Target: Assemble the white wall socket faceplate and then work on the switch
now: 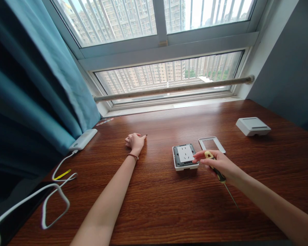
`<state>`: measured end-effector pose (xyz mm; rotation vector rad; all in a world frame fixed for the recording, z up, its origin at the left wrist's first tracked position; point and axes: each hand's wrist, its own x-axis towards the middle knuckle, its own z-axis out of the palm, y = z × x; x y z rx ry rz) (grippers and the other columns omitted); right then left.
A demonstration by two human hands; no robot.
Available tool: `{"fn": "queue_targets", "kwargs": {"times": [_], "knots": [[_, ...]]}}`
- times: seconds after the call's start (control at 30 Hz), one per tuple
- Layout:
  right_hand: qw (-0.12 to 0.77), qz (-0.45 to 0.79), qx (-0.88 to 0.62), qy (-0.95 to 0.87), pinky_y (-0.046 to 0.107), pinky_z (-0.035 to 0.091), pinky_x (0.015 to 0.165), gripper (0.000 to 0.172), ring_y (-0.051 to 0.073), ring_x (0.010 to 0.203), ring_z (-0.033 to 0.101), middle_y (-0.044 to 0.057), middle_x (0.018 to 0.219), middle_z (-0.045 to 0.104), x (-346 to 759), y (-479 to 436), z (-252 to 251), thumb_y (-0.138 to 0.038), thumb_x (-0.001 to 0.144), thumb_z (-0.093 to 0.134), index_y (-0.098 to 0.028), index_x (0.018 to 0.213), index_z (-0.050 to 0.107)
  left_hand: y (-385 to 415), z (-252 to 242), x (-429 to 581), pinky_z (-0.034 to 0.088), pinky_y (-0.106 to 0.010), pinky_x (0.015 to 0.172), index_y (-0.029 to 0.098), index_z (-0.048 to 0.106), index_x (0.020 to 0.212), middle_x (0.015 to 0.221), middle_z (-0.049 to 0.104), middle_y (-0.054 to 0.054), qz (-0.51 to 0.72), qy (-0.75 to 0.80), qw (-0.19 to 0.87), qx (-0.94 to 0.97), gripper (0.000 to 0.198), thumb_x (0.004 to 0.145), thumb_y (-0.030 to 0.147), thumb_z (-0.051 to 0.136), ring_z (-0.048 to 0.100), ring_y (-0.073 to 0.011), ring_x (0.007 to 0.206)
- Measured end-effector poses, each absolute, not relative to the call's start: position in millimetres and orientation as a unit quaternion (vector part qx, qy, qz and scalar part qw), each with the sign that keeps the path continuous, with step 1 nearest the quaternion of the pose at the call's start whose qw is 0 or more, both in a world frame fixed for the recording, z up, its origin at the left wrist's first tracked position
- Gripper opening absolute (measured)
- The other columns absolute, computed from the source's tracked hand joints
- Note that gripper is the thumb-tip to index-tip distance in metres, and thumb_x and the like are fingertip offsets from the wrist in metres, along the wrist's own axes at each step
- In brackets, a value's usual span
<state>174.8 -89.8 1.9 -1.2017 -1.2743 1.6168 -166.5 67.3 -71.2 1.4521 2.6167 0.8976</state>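
My left hand (135, 141) rests low over the table, its fingers curled and pinching a small dark screw (145, 135) that sticks out past the fingertips. In my right hand (222, 164) lies a screwdriver (215, 169) with a yellow and black handle, its thin shaft pointing back toward me. The fingertips of that hand reach the right edge of a wall socket (185, 153), which has a white face, a grey inner frame and a white box beneath. Just behind my right hand lies a loose white cover frame (215, 140), flat on the wood.
A second white box (253, 126) sits at the right of the brown table (154, 205). On the left are a white power strip (84, 139), its looping white cable (55, 191) with a yellow tag (62, 174), and a blue curtain (66, 85). A metal rail (174, 90) crosses the window.
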Motion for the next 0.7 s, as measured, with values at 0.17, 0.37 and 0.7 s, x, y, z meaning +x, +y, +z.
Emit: {"fn": "queue_targets", "kwargs": {"times": [0.17,0.37,0.7], "knots": [[0.371,0.627,-0.472,-0.496,0.017,0.030,0.032,0.030,0.002,0.036,0.039,0.008,0.085,0.069,174.4,-89.9,2.9,-0.031,0.066,0.063,-0.013,0.090,0.064,65.9,-71.3,-164.4,0.033,-0.051,0.087,0.023,0.067,0.070,0.103,0.058,-0.012,0.270,0.835,0.013,0.479,0.023,0.068,0.045,0.063,0.038,-0.0364,0.109],[0.372,0.630,-0.473,-0.491,0.016,0.030,0.031,0.029,0.002,0.035,0.039,0.007,0.083,0.069,173.1,-91.0,5.4,-0.030,0.066,0.063,-0.013,0.089,0.064,63.4,-70.2,-156.4,0.032,-0.051,0.089,0.021,0.066,0.068,0.104,0.058,-0.012,0.269,0.821,-0.001,0.503,0.019,0.069,0.040,0.061,0.037,-0.0353,0.110],[0.442,0.634,-0.492,-0.400,0.019,0.036,0.035,0.020,0.009,0.039,0.053,0.008,0.069,0.069,182.2,-77.8,-1.5,-0.030,0.068,0.061,-0.011,0.073,0.062,56.7,-61.7,-151.2,0.032,-0.052,0.089,0.018,0.062,0.072,0.104,0.054,-0.014,0.284,0.816,0.007,0.504,0.022,0.068,0.040,0.062,0.037,-0.0370,0.110]]}}
